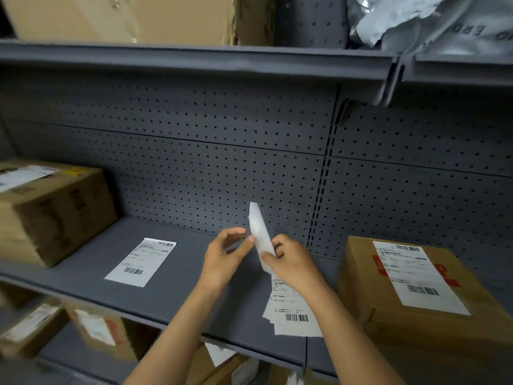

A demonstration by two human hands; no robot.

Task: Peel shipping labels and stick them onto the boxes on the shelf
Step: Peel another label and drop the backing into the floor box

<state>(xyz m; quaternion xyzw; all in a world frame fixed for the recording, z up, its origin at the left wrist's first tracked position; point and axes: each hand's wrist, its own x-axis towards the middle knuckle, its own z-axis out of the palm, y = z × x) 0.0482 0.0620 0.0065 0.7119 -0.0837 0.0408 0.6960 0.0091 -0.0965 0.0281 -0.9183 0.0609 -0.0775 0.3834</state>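
You are pinching a white label [259, 232] between both hands over the grey shelf [177, 295], your right hand [291, 262] gripping its lower edge while your left hand [227, 257] is working the upper edge with thumb and fingertips. Right of your grip, one box [416, 295] is already wearing its label; left of it, another labelled box [47, 209] is sitting. A loose label [140, 262] and a stack [294, 309] below your right hand are waiting.

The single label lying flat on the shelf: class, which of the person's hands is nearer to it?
Left. The left hand is just right of the flat label, apart from it; the right hand is farther right, pinching the held label with the left.
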